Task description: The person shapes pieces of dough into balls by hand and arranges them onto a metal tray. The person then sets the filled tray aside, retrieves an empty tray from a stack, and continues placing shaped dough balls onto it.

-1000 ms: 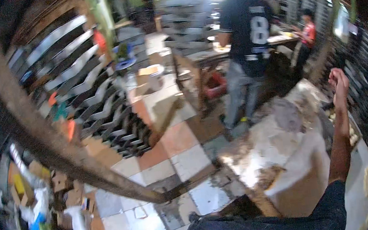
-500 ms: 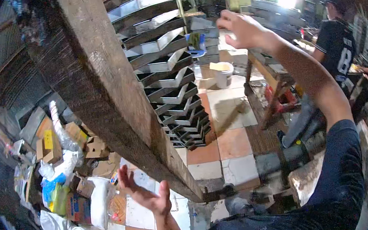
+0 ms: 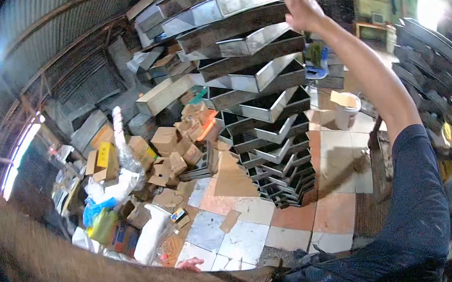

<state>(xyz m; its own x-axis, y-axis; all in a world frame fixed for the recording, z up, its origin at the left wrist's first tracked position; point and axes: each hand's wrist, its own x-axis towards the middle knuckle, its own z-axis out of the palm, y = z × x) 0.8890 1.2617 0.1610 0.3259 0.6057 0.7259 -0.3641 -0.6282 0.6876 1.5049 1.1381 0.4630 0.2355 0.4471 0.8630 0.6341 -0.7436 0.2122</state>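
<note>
Your right hand [image 3: 303, 12] is raised at the right end of an upper metal tray [image 3: 251, 1], thumb and fingers partly spread; whether they grasp its rim cannot be told. Your left hand [image 3: 190, 265] shows only in part along the upper edge of the wooden beam [image 3: 112, 267]; its grip cannot be told either. The tray lies near the top of a tall stack [image 3: 255, 81], whose corners jut out alternately, on the tiled floor [image 3: 244, 240]. Beyond the stack's right edge stands a bucket [image 3: 347, 117]; beyond its left edge lie cartons [image 3: 166, 140]. Judged by its look, the tray should feel stiff, fairly light, but awkwardly long, its smooth walls slippery; you would best hold both ends beneath the rim.
</note>
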